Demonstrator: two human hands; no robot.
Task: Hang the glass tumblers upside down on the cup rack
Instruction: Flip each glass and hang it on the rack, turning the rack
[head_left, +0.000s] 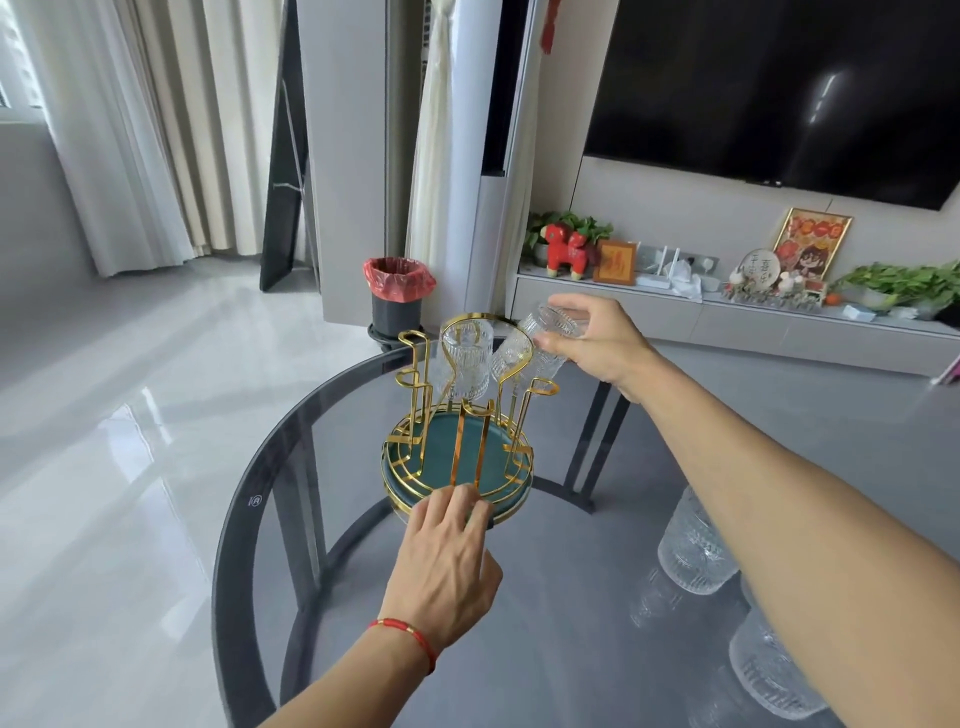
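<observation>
I have the right hand (587, 340) far out over the back of the cup rack (460, 415), fingers wrapped around a ribbed glass tumbler (540, 340) that is tipped over, its mouth angled down toward a gold prong on the far right side of the rack; it isn't seated yet, as far as I can tell. My left hand (447, 561) rests at the near rim of the rack's green base, fingers spread and pressing lightly on it, gripping nothing, I'd say to steady the rack. One tumbler (466, 358) already hangs upside down on a back prong. Two more tumblers wait on the glass table (291, 519) by my right forearm, one (693, 551) nearer the rack and another (774, 675) closer to me. So I judge one done, one going on, two left, with several front prongs free
</observation>
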